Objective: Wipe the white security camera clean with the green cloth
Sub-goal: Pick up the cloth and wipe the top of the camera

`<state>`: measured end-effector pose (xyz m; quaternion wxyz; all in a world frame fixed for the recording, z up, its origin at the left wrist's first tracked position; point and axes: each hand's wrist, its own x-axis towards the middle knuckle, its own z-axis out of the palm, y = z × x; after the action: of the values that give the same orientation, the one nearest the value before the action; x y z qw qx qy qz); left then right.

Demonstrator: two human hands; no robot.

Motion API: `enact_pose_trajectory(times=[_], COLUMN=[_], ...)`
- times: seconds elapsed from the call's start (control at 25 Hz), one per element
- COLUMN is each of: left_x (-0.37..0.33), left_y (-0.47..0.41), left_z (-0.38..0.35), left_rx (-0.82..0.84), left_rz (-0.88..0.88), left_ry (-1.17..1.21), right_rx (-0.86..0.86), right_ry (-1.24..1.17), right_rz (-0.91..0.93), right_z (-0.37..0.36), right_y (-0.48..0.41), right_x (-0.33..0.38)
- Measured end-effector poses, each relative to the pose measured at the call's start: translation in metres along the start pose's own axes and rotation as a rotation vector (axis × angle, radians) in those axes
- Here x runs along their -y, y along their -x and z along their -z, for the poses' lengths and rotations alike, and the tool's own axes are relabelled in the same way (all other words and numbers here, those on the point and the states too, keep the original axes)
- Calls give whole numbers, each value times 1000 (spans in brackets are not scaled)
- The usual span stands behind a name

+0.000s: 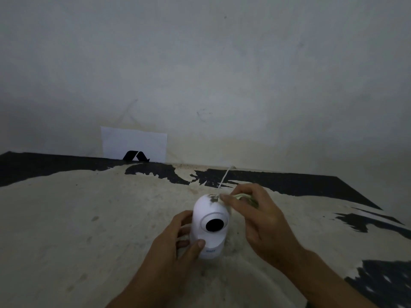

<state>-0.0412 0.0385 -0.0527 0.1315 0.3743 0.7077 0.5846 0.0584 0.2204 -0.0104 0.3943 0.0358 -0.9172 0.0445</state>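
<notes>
Forearms reach in from the near edge, both bare. The left hand (178, 241) wraps the white security camera (210, 227) low on its left side, thumb laid across the front of the base and fingers curled behind, so its grip is closed on the body. Small blue lettering on the base, just right of that thumb, is too blurred to read. The camera stands upright near the middle of the tabletop (89, 218), its dark lens facing me, a grey smudge of dirt on its crown. The right hand (255, 216) bends at the wrist, its grip pinched shut on the bunched green cloth (241, 196), which it presses to the upper right of the camera's dome. A thin white cable (224, 177) runs back to the wall (222, 74). Farther left, a white sheet (133, 143) with a black angular mark leans against that wall.
</notes>
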Motion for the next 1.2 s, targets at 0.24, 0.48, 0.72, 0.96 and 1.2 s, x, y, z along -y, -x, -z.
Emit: enact_pose_trajectory(times=[0.24,0.48,0.72,0.96,1.2], left_x=[2,0,3,4,3], left_y=[-1,-2,-1,-3,-3], left_z=[1,2,2,1,2], left_rx=[9,9,-5,3,7], left_rz=[24,17,15,17,-2], left_ry=[-12,-12,-11,-2,14], right_rx=[5,37,-1,60,19], right_ry=[-40,72,-97,35,-34], right_rz=[61,0,51,56,90], right_z=[-4,-12,-1,-8,-1], right_y=[-1,-3,-2,-3,-7], right_x=[8,-14,0,-10,-2])
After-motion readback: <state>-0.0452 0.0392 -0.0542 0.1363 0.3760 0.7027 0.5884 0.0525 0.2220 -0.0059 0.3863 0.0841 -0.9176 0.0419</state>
